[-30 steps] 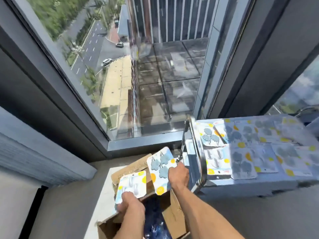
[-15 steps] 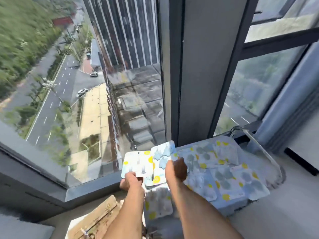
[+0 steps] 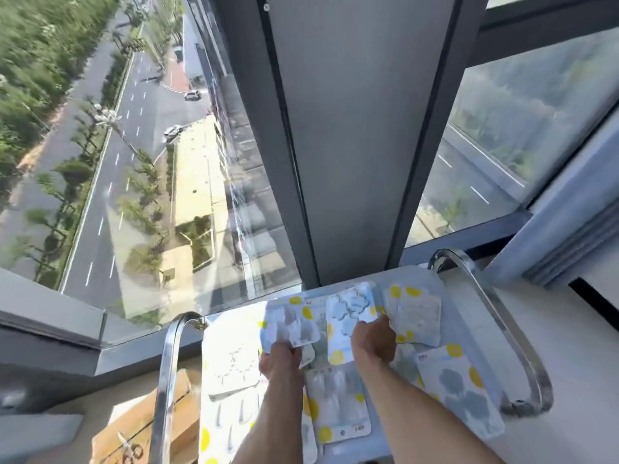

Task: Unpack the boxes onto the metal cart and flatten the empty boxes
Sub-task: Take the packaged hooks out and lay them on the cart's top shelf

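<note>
Hands, left (image 3: 279, 358) and right (image 3: 373, 341), each pinched a light, stiff blister card (image 3: 291, 324) by its near edge above the metal cart (image 3: 485, 296).

no legible text on any package

Here's the metal cart (image 3: 445, 289), pale flat top, with a curved chrome handle rail at the left end (image 3: 167, 373) and another chrome rail at the right end (image 3: 502, 329). Its top is nearly covered in flat blister-pack cards, white with yellow dots. A card of grey cloud-shaped hooks (image 3: 464, 393) lies at the near right. A clear-fronted card (image 3: 415, 316) sits toward the far right corner. In the middle lies a card of clear pieces (image 3: 338, 403), and along the left side, a large card of clear hooks (image 3: 231, 366), overlapping its neighbours.
</note>
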A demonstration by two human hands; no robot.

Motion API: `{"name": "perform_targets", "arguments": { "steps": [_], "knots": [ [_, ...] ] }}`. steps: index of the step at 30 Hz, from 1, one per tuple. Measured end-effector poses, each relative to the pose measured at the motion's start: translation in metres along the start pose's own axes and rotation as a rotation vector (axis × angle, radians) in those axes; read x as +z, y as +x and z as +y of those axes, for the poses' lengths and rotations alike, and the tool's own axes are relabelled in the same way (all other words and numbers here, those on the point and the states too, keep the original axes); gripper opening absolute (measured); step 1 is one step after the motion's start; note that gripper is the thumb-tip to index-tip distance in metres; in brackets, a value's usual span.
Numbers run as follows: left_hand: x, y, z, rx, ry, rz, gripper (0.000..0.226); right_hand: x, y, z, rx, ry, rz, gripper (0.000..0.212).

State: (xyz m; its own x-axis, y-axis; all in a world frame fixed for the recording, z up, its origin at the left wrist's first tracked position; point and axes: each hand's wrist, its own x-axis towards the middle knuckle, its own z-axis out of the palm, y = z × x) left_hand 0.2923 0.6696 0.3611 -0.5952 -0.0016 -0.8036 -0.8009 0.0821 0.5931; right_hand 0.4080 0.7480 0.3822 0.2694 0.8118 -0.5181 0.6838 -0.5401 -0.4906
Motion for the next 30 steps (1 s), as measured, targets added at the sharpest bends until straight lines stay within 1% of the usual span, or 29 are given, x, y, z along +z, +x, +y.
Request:
{"name": "perform_targets", "arguments": {
  "steps": [1, 3, 7, 8, 9, 11, 12, 14, 16, 18, 21, 24, 25, 27, 28, 30],
  "knots": [
    [0.008, 0.001, -0.008, 0.022, -0.026, 0.021, 0.024, 0.003, 0.009, 0.002, 0.006, -0.015, -0.003, 0.031],
    [0.019, 0.006, -0.016, 0.013, -0.024, 0.081, 0.019, 0.008, 0.024, 0.003, -0.002, -0.042, -0.003, 0.029],
    [0.041, 0.006, -0.036, 0.022, 0.116, 0.075, 0.011, 0.014, 0.049, -0.002, -0.032, -0.102, 0.004, 0.028],
    [0.040, 0.010, -0.042, 0.023, 0.196, 0.093, 0.014, 0.014, 0.052, -0.002, -0.038, -0.111, 0.001, 0.028],
    [0.038, 0.015, -0.050, 0.009, 0.278, 0.099, 0.023, 0.015, 0.056, -0.001, -0.043, -0.119, 0.002, 0.028],
    [0.033, 0.023, -0.065, -0.035, 0.371, 0.074, 0.035, 0.018, 0.062, 0.002, -0.048, -0.135, 0.004, 0.028],
    [0.032, 0.027, -0.069, -0.057, 0.412, 0.056, 0.037, 0.020, 0.064, 0.003, -0.044, -0.136, 0.002, 0.029],
    [0.031, 0.033, -0.073, -0.077, 0.506, 0.085, 0.041, 0.023, 0.066, 0.003, -0.039, -0.121, -0.003, 0.034],
    [0.029, 0.036, -0.072, -0.066, 0.565, 0.129, 0.045, 0.027, 0.065, 0.002, -0.072, -0.158, 0.002, 0.039],
    [0.028, 0.036, -0.069, -0.083, 0.606, 0.130, 0.043, 0.029, 0.063, 0.001, -0.131, -0.229, 0.019, 0.043],
    [0.026, 0.031, -0.065, -0.098, 0.588, 0.133, 0.031, 0.029, 0.062, -0.003, -0.215, -0.278, 0.012, 0.045],
    [0.032, 0.024, -0.064, -0.052, 0.633, 0.043, 0.032, 0.024, 0.062, -0.012, -0.243, -0.241, -0.031, 0.042],
    [0.033, 0.020, -0.061, -0.053, 0.639, 0.037, 0.033, 0.023, 0.062, -0.015, -0.255, -0.234, -0.040, 0.040],
    [0.039, 0.012, -0.050, -0.046, 0.678, 0.105, 0.033, 0.020, 0.060, -0.019, -0.294, -0.239, -0.054, 0.038],
    [0.041, 0.008, -0.042, -0.012, 0.733, 0.124, 0.034, 0.020, 0.058, -0.020, -0.309, -0.243, -0.060, 0.037],
    [0.044, 0.000, -0.025, 0.125, 0.850, 0.136, 0.029, 0.021, 0.051, -0.024, -0.334, -0.249, -0.066, 0.037]
  ]
}}
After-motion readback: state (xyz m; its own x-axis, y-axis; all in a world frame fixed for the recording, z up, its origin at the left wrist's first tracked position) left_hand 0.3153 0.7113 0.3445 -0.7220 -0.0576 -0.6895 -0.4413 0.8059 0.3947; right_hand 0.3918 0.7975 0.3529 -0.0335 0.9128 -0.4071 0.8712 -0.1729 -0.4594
